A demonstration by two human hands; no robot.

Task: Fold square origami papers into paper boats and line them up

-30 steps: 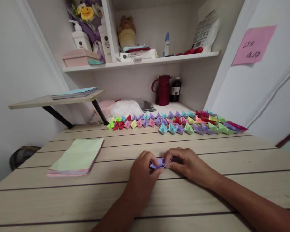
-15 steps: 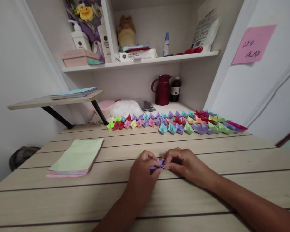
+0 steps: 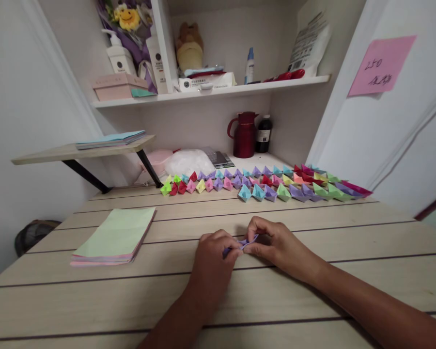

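A small piece of folded purple paper is held between my two hands, just above the middle of the wooden table. My left hand pinches its left end between thumb and fingers, which hide that part. On the other side my right hand grips the right end with thumb and forefinger, and a pointed purple edge shows there. Beyond the hands stand rows of small folded paper boats in many colours, the purple ones alike in colour to the held paper.
A stack of coloured paper sheets lies at the left. Behind it a small raised shelf carries more paper. A dark red jug and a dark bottle stand at the back, beneath a white shelf.
My right fingers have shifted on the purple paper, and its right end now shows more as a raised point. The left fingers have closed in over the left end.
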